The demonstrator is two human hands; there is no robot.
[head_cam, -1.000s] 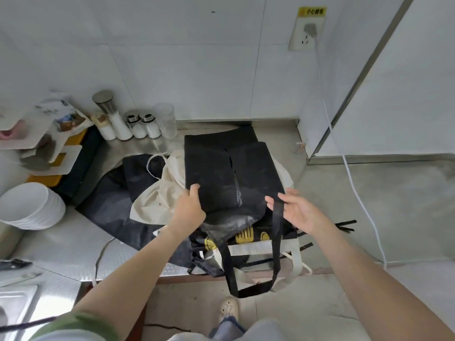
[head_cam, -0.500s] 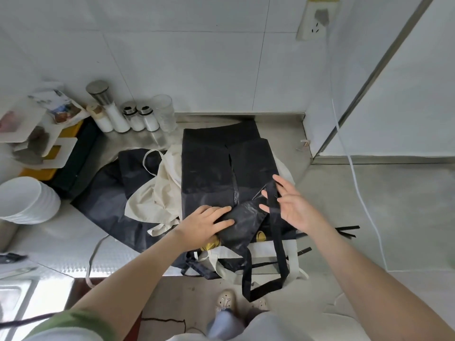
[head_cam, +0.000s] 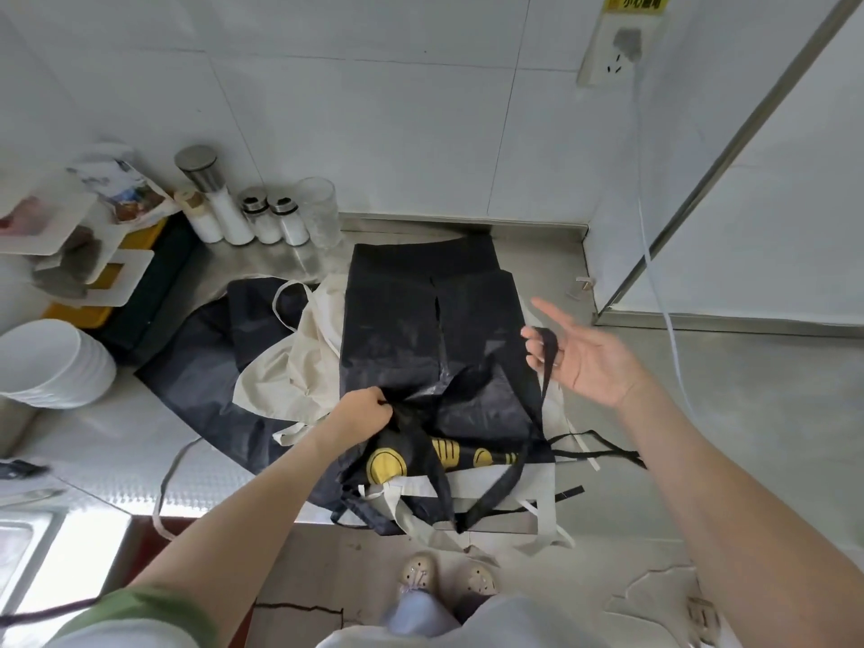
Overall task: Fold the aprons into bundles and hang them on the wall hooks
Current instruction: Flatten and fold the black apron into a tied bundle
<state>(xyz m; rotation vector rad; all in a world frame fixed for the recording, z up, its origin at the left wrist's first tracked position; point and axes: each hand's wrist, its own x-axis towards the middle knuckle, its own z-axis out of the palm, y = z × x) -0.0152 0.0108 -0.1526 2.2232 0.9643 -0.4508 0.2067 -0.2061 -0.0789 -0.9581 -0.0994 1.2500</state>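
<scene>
A black apron (head_cam: 397, 329) lies folded on top of a pile of aprons on the steel counter (head_cam: 93, 441). My left hand (head_cam: 362, 411) grips the bunched near edge of this apron. My right hand (head_cam: 582, 355) hovers palm up at the apron's right side with its fingers spread. The apron's black strap (head_cam: 544, 353) is draped over those fingers and runs down to a loop hanging off the counter's front edge. Under the black apron lie a cream apron (head_cam: 299, 367), a dark navy apron (head_cam: 205, 367) and one with yellow print (head_cam: 388, 463). No wall hooks are in view.
Spice jars (head_cam: 229, 212) and a glass stand against the tiled wall. Stacked white bowls (head_cam: 51, 362) and a rack (head_cam: 75, 254) are at the left, a sink (head_cam: 23, 540) at the lower left. A white cable (head_cam: 654, 254) hangs from a wall socket (head_cam: 617, 44).
My left hand slid from pressing flat on the apron to gripping its bunched near edge. My right hand lifted up and to the right, carrying the black strap on its fingers.
</scene>
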